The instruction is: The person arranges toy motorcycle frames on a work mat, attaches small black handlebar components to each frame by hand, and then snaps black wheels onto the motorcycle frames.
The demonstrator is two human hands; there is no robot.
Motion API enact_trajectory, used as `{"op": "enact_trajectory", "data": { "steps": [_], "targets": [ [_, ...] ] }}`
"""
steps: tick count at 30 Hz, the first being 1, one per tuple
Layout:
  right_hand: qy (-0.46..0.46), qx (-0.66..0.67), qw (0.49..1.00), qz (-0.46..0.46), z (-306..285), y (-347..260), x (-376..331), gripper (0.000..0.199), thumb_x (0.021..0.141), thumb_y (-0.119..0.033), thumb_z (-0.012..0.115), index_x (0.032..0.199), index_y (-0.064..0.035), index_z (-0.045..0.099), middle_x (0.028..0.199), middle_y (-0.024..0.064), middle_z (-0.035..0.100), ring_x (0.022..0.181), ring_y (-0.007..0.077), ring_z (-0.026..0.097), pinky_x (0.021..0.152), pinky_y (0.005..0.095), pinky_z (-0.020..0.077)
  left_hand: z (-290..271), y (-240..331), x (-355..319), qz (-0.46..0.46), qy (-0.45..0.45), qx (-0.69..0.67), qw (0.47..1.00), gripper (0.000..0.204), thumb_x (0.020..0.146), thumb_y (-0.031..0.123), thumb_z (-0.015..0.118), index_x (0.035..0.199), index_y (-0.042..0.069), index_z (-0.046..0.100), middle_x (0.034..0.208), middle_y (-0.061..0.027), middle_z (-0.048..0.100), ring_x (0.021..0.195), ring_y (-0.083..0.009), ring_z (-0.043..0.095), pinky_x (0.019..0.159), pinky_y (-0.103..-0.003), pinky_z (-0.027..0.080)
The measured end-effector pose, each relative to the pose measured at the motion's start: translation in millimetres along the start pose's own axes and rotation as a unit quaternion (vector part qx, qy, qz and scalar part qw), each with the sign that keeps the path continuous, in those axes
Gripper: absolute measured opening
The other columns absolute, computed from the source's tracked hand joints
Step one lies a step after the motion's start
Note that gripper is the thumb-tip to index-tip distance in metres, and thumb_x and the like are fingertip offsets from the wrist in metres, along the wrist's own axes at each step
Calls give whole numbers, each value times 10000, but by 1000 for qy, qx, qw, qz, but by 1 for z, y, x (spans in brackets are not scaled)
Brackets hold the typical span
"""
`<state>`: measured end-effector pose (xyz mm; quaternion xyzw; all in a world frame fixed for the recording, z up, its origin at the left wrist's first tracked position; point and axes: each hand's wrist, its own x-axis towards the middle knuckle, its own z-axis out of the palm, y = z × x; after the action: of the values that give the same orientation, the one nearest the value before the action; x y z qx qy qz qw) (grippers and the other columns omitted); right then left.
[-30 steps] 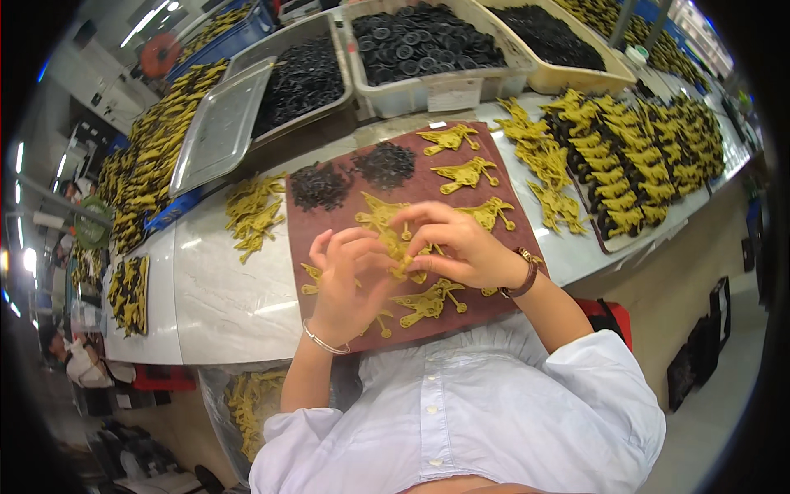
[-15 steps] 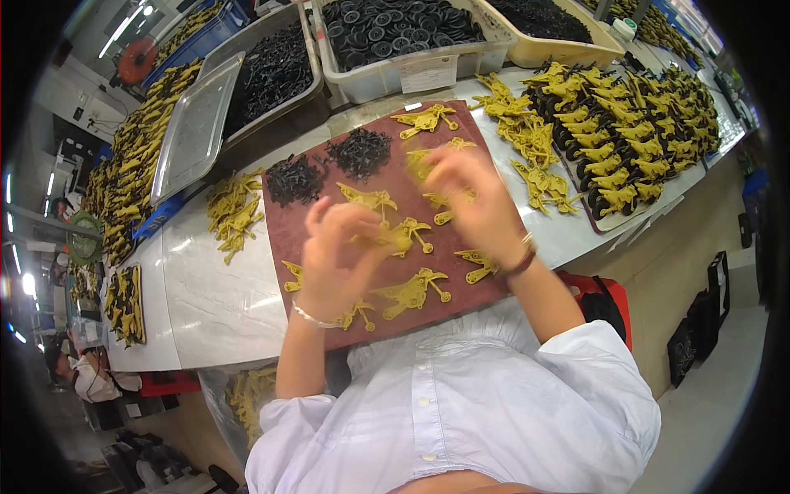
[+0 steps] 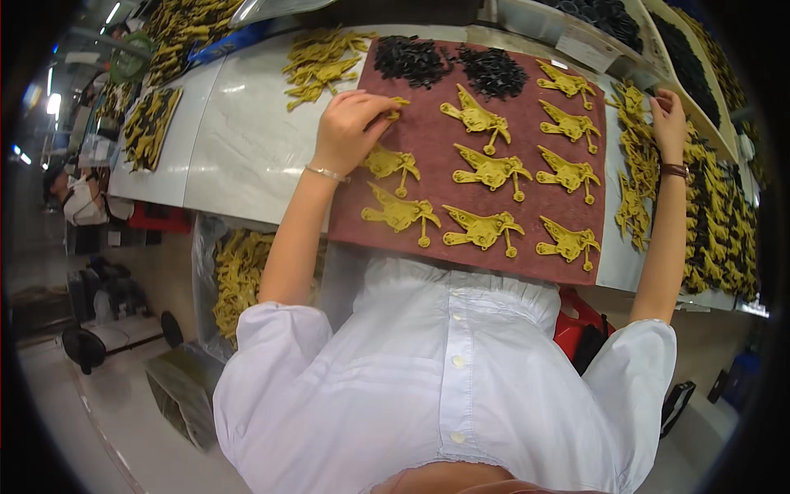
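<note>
A dark red mat [image 3: 514,123] lies in front of me, with several yellow bird-like plastic parts [image 3: 485,229] laid on it in rough rows. Over the mat's left edge, my left hand [image 3: 350,130] is closed in a pinch on a yellow plastic part [image 3: 397,107], most of it hidden by the fingers. My right hand [image 3: 671,123] is off the mat, beside a heap of yellow parts [image 3: 634,152] on the right. Its fingers are curled, and I cannot make out what they hold. Two piles of small black pieces [image 3: 492,72] sit along the mat's far side.
More yellow parts [image 3: 321,62] are heaped on the white table [image 3: 255,123] left of the mat. At the right stand rows of yellow-and-black assemblies [image 3: 720,214]. Bins of black pieces [image 3: 597,25] line the far side. A bag of yellow parts [image 3: 239,276] stands below the table's front edge.
My view has swung, so the mat appears farther right. My right hand has gone from above the mat to the right-hand heap. My left hand has moved to the mat's left edge.
</note>
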<state>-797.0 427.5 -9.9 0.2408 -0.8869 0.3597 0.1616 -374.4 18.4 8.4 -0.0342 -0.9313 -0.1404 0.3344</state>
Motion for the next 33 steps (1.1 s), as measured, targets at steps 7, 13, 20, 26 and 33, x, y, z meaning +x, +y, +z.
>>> {"op": "enact_trajectory", "data": {
  "steps": [7,13,20,26,33],
  "targets": [
    [-6,-96,986,-140,-27,-110,-60,283,900,-206,640,1150,-75,643,1123,103,666,1051,254,637,875,334,490,6,-16,-2,-33,-151,-177,972,321,785,8,659,1095,91,656,1111,-64,680,1039,-267,635,968,-390,469],
    [-235,188,907,-294,26,-276,-129,237,834,-144,696,1034,-29,640,1012,113,665,967,267,632,850,340,470,-30,-39,-18,-147,-164,-95,971,418,774,132,742,1170,50,637,1205,-107,644,1137,-267,595,972,-354,464],
    [-289,62,881,-369,90,-305,-162,242,836,-209,703,1038,-98,632,1085,53,628,1146,237,538,1037,456,279,-24,-40,1,-146,-197,-119,962,400,805,133,716,1192,78,627,1195,-79,648,1140,-247,593,1018,-381,413],
    [-193,-18,937,-289,83,-267,-134,212,826,-205,684,992,-78,652,927,53,650,928,251,613,867,414,380,-15,-43,-3,-58,-199,-72,976,383,815,142,707,1187,178,623,1198,-9,640,1220,-217,538,1117,-499,195],
    [-357,85,885,-285,91,-248,-118,266,756,-74,733,997,-13,639,952,123,651,878,288,640,782,367,522,-31,-21,2,-44,-211,-39,976,397,800,184,719,1188,150,641,1202,-33,641,1200,-226,546,1084,-421,275]
  ]
}}
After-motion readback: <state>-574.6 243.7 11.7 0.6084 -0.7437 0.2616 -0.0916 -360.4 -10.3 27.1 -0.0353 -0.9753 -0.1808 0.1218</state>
